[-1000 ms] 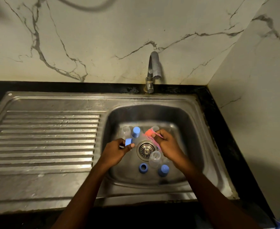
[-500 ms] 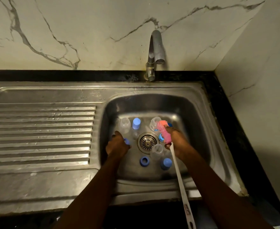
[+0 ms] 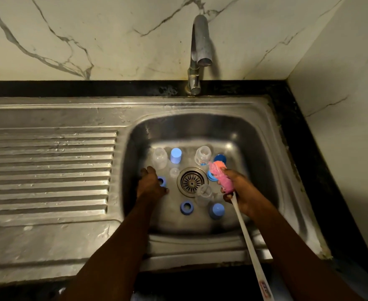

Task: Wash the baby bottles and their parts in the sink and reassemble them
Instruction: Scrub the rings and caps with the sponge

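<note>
1. My left forearm [image 3: 122, 235] is bare and reaches forward and down from the lower middle of the view, angled slightly to the right.
2. My left hand [image 3: 151, 183] is palm down with its back toward me. The knuckles are raised and the fingers bend away and downward. The thumb tip pokes out on the right side. I cannot tell whether these fingers hold anything.
3. My right forearm [image 3: 287, 235], also bare, comes in from the lower right and slants up to the left.
4. My right hand [image 3: 241, 190] is curled around the bottle brush [image 3: 222, 179], with fingers and thumb wrapped where head meets handle.
5. My two hands are level with each other and well apart.
</note>
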